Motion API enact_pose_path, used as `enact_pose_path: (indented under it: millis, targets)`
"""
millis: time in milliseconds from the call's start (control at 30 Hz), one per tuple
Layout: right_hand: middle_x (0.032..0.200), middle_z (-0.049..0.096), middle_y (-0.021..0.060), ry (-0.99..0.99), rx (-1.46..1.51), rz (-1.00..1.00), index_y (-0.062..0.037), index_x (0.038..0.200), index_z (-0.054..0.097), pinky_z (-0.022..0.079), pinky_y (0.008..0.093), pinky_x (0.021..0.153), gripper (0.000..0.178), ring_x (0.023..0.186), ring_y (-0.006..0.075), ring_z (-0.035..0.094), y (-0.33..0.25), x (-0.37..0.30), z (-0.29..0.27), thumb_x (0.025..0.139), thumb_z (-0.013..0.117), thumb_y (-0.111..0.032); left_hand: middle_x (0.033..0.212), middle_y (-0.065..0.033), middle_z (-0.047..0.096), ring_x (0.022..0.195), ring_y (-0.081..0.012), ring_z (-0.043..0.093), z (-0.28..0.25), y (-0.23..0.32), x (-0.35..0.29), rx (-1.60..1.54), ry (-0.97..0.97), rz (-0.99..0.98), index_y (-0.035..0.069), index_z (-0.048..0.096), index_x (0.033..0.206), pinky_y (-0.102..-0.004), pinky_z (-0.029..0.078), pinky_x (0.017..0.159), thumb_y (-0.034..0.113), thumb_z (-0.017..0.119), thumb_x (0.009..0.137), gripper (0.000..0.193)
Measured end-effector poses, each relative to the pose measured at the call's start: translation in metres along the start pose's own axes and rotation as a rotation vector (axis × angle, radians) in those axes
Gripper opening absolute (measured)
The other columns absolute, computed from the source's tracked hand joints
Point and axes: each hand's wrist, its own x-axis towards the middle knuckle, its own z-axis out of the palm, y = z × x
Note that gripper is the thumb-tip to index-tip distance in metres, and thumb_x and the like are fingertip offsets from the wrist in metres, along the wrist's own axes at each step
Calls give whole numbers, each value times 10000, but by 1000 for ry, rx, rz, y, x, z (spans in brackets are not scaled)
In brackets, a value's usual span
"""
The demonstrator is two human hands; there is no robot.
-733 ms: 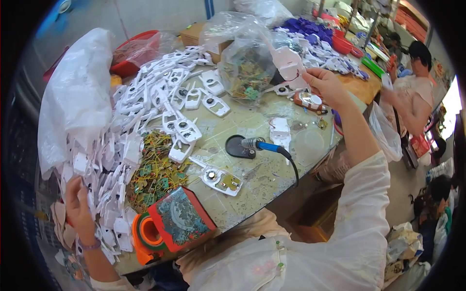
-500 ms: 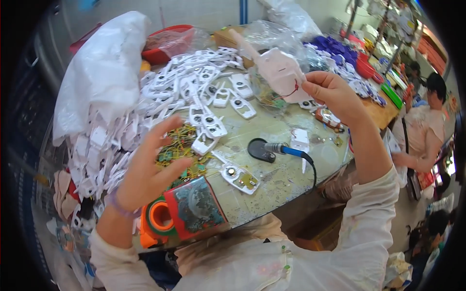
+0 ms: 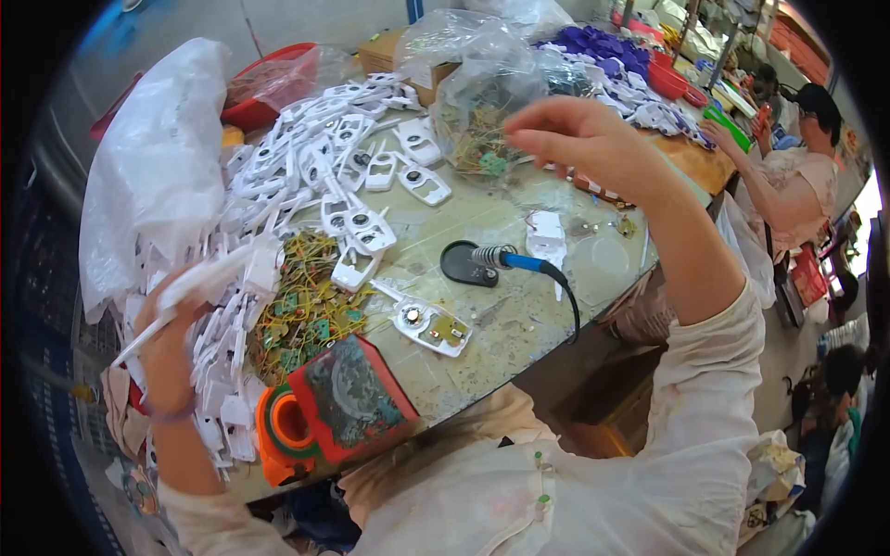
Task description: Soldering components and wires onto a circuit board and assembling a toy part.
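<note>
My left hand [image 3: 169, 357], at the left over the pile of white plastic parts [image 3: 218, 357], has its fingers closed on a white plastic casing [image 3: 206, 276], slightly blurred by motion. A thin white edge of plastic also sticks out below its fingers. Above the far right part of the table hovers my right hand [image 3: 593, 144], fingers loosely stretched and nothing visible in them. Between my hands lies a white handled casing [image 3: 434, 326] with a small circuit board and a round metal part. A blue-handled soldering iron [image 3: 524, 262] rests by its black stand [image 3: 461, 269].
Wired green circuit boards [image 3: 311, 320] lie beside a red-edged box [image 3: 357, 394] and an orange ring-shaped holder [image 3: 286, 428]. Casings with round black parts [image 3: 357, 227] are heaped behind. A large white bag [image 3: 153, 176] stands left. Another person [image 3: 788, 185] sits at the right.
My right hand no longer holds the pale casing with the red wire and has opened. My left hand, empty before, has moved left and down and now grips a white casing. The view has shifted.
</note>
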Motion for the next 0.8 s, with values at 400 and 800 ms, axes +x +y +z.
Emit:
enact_pose_path:
  millis: [400, 800]
  targets:
    - [1065, 607, 129, -206, -317, 478, -17, 1215, 521, 495, 328, 765, 757, 859, 239, 621, 187, 1, 2, 632, 790, -417, 1054, -188, 603, 987, -361, 559, -241, -181, -91, 1327, -4, -137, 20, 565, 1115, -396, 437, 849, 33, 550, 780, 335]
    - [1126, 538, 142, 118, -443, 241, -8, 1173, 473, 446, 342, 840, 691, 992, 254, 553, 201, -9, -22, 608, 787, -252, 1199, -206, 527, 1133, -341, 494, -218, -132, -96, 1192, -236, -358, -13, 447, 1272, -365, 387, 978, 53, 703, 614, 709]
